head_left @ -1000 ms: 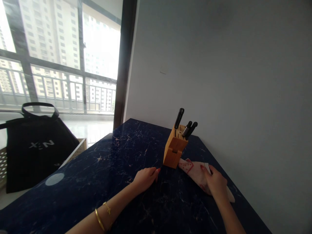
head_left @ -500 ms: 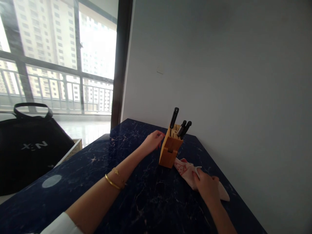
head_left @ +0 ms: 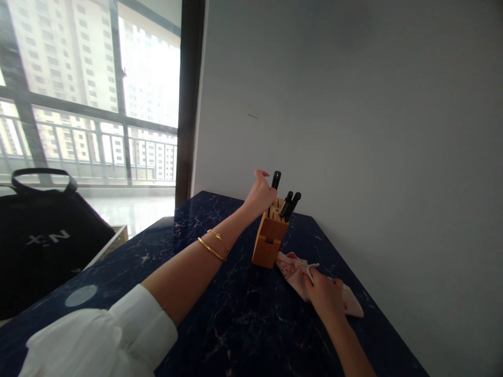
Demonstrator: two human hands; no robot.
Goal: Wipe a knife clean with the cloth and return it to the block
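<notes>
A wooden knife block (head_left: 268, 238) stands on the dark blue marbled counter (head_left: 220, 324) near the wall. Three black knife handles stick out of it. My left hand (head_left: 259, 195) is raised at the block's top, with its fingers curled round the tallest knife handle (head_left: 276, 179) and the thumb up. Two shorter handles (head_left: 290, 203) stay in the block to the right. My right hand (head_left: 324, 294) lies on a pink-and-red patterned cloth (head_left: 291, 267) just right of the block and grips a fold of it.
A grey wall runs close along the counter's right and back. A black tote bag (head_left: 43, 241) sits on a stand off the counter's left edge. A large window with a railing fills the left. A pale round spot (head_left: 81, 295) marks the counter.
My left hand rose from the counter in front of the block, went past its left side and closed on the tallest handle. The right hand stayed on the cloth.
</notes>
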